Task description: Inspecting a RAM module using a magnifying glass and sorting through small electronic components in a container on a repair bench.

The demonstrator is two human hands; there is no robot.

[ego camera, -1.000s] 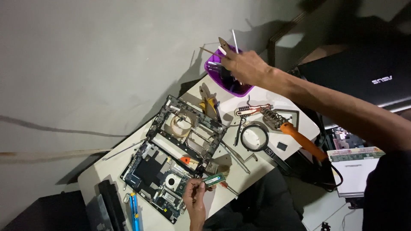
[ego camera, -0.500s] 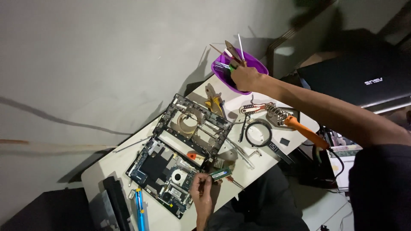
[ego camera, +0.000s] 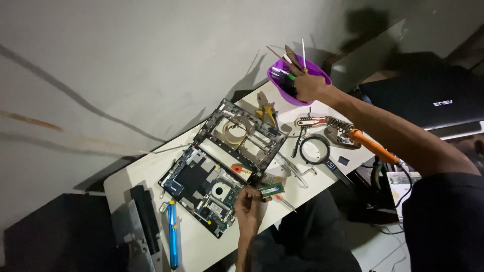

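Right hand: the right hand (ego camera: 308,86) is reaching out to the purple bowl (ego camera: 322,76) at the far end of the table; the fingers are curling into the tools standing in it, but what they are pinching cannot be told
Left hand: the left hand (ego camera: 249,205) is resting at the near edge of the table; its fingertips are pinching together on one end of a small green memory card (ego camera: 271,190)
Memory card: it is lying flat, just beside the opened laptop base (ego camera: 201,187), near an orange-handled screwdriver (ego camera: 239,170)
Bowl: it is holding screwdrivers and thin tools (ego camera: 294,56) that are sticking up past the rim
Laptop frame: the stripped dark frame (ego camera: 242,136) is lying against the base, between it and the bowl
Table: the white table (ego camera: 146,168) is also carrying yellow-handled pliers (ego camera: 266,110), a round magnifier (ego camera: 315,150), an orange-handled soldering iron (ego camera: 370,145) and a blue pen-shaped tool (ego camera: 173,236)
Behind: a closed black laptop (ego camera: 428,98) is sitting beyond the right arm
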